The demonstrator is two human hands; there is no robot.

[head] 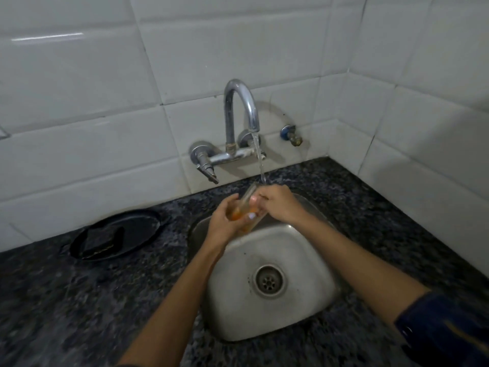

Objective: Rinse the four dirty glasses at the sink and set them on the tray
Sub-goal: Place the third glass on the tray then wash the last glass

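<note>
Over sink (pixel 272 250): orange-stained, tilted glass (pixel 244 207).

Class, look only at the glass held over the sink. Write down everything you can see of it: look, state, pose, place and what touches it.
The glass is a clear, straight-sided tumbler, blurred here, with orange residue or liquid showing in its lower part. It is tilted, mouth up toward the wall and close to the running water stream. It sits above the back of the steel sink. The left hand wraps its lower part; the right hand grips it from the other side.
</note>
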